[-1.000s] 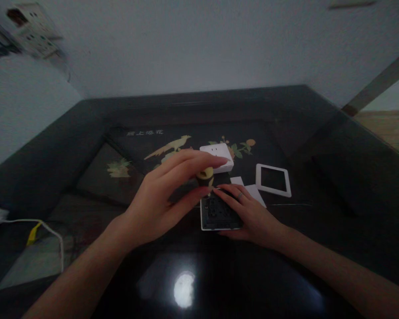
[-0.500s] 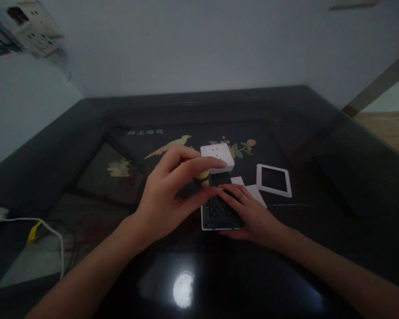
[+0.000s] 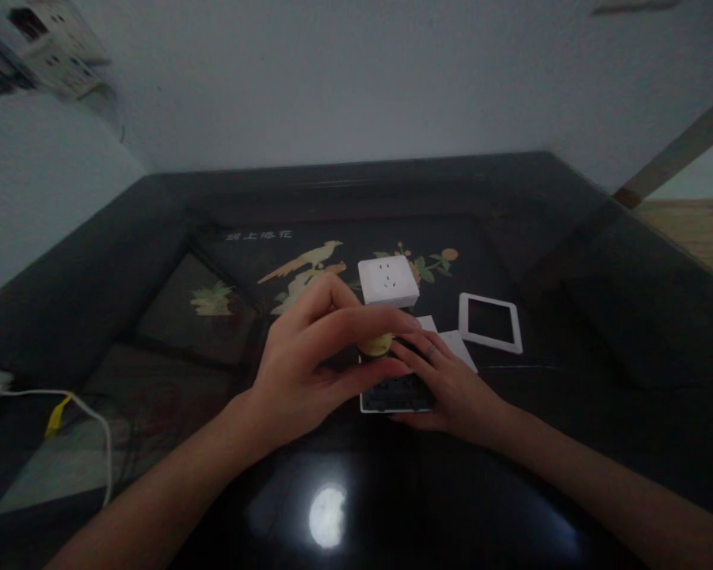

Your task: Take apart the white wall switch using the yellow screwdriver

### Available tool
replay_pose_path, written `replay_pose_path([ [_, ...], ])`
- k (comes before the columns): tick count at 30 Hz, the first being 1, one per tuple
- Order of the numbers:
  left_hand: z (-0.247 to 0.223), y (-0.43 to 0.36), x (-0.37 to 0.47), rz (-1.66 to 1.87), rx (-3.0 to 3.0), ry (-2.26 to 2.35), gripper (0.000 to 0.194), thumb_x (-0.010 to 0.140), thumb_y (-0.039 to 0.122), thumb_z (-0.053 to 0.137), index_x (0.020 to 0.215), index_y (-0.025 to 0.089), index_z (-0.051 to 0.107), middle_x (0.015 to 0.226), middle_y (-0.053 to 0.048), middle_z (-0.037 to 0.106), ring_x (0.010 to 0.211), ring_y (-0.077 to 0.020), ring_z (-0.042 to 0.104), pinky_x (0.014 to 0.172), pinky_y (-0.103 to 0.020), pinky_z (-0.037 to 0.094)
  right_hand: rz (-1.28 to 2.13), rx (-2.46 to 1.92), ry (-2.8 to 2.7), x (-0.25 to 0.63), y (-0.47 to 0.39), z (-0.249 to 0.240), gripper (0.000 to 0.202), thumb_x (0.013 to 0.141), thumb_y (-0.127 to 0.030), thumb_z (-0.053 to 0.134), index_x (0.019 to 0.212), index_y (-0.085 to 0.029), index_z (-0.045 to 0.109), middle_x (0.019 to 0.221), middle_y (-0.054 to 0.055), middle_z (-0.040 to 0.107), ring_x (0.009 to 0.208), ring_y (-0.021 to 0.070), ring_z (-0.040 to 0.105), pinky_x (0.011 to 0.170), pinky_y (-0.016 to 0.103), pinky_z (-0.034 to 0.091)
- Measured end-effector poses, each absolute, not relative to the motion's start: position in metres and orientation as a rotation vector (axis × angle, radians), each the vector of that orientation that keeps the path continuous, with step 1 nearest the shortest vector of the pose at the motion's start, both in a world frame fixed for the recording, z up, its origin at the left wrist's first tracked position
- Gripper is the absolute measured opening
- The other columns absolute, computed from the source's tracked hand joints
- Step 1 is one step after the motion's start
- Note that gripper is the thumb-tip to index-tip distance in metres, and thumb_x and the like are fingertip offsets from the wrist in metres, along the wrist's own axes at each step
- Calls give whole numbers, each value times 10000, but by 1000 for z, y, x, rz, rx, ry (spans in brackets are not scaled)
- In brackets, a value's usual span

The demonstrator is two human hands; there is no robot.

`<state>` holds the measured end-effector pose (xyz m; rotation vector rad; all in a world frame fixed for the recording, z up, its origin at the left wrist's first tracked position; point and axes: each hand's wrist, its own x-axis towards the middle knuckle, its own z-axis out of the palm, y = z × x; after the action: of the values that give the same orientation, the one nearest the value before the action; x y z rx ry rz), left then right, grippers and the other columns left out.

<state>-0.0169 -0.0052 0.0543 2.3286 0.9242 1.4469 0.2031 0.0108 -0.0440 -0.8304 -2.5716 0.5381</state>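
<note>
My left hand [image 3: 314, 356] is closed round a small yellow and black object [image 3: 375, 345], mostly hidden by the fingers; it looks like a screwdriver handle. Below it lies a socket panel [image 3: 395, 396] with its black back facing up and a white rim. My right hand [image 3: 451, 380], with a ring on one finger, grips the panel's right side and top. Just behind the hands sits a white socket box [image 3: 387, 279], its slots facing up. White flat pieces [image 3: 459, 348] lie partly behind my right hand. A white square frame [image 3: 489, 323] rests farther right.
The dark glossy table [image 3: 345, 190] carries a bird and flower picture. A white cable [image 3: 98, 416] with a yellow tag [image 3: 57, 416] runs along the left. Wall sockets [image 3: 62, 59] show at the upper left, and a wall stands behind the table.
My left hand has moved slightly down and right with the yellow and black object, over the panel, uncovering the white socket box. My right hand has stayed in place.
</note>
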Motion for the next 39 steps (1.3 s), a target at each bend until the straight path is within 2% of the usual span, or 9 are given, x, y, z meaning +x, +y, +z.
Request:
replay_pose_path([
  [3, 58, -9, -16, 1387, 2296, 994, 263, 882, 223, 680, 1141, 243, 641, 921, -20, 605, 827, -155, 597, 725, -276, 527, 533, -824, -2574, 203, 11, -44, 900, 746, -386, 753, 1479, -184, 271, 1430, 188, 407, 1323, 365, 375, 1049, 569, 441],
  [6, 70, -11, -23, 1143, 2250, 1021, 376, 946, 147, 526, 1310, 238, 533, 1257, -83, 595, 1140, -217, 592, 948, -345, 517, 517, -827, -2590, 202, 11, -43, 902, 754, -383, 748, 1483, -175, 259, 1430, 191, 397, 1311, 361, 381, 1056, 565, 435],
  [8, 75, -11, -28, 1027, 2219, 1023, 448, 948, 117, 497, 1373, 257, 475, 1337, -72, 575, 1210, -222, 577, 997, -344, 506, 518, -837, -2603, 202, 11, -42, 901, 761, -385, 741, 1486, -167, 253, 1432, 193, 395, 1308, 359, 383, 1056, 561, 436],
  [13, 66, -7, -30, 1169, 2252, 1040, 414, 900, 151, 629, 1281, 296, 557, 1099, -25, 663, 977, -181, 664, 888, -320, 551, 533, -859, -2606, 202, 10, -40, 890, 761, -388, 738, 1483, -178, 263, 1433, 183, 400, 1317, 354, 381, 1056, 559, 437],
  [18, 60, -4, -23, 1366, 2418, 1134, 287, 832, 197, 727, 1107, 246, 664, 847, -6, 575, 768, -148, 590, 690, -274, 539, 524, -851, -2596, 204, 10, -43, 895, 751, -399, 744, 1483, -191, 274, 1434, 185, 404, 1315, 367, 381, 1043, 578, 438],
  [24, 84, -12, -34, 993, 2316, 1117, 513, 932, 144, 525, 1416, 302, 459, 1291, -66, 618, 1208, -251, 580, 1009, -414, 512, 547, -843, -2580, 203, 10, -43, 938, 763, -384, 729, 1523, -231, 200, 1446, 175, 403, 1317, 366, 396, 1044, 597, 427],
  [27, 86, -12, -38, 938, 2324, 1065, 543, 930, 131, 540, 1422, 341, 450, 1202, -32, 678, 1122, -224, 641, 988, -400, 533, 551, -852, -2580, 203, 10, -43, 945, 754, -373, 739, 1522, -233, 206, 1448, 174, 402, 1318, 367, 396, 1048, 600, 422],
  [33, 75, -10, -26, 1219, 2440, 1114, 293, 845, 270, 724, 1136, 270, 683, 926, -29, 661, 829, -163, 654, 757, -281, 584, 534, -845, -2583, 204, 10, -45, 921, 759, -410, 735, 1507, -198, 240, 1443, 184, 399, 1327, 371, 378, 1057, 596, 416],
  [39, 93, -19, -34, 891, 2436, 1020, 465, 938, 142, 534, 1378, 291, 509, 1346, -60, 593, 1231, -236, 575, 1030, -367, 505, 505, -837, -2584, 204, 10, -46, 920, 767, -415, 724, 1512, -201, 228, 1440, 183, 404, 1323, 374, 380, 1060, 604, 406],
])
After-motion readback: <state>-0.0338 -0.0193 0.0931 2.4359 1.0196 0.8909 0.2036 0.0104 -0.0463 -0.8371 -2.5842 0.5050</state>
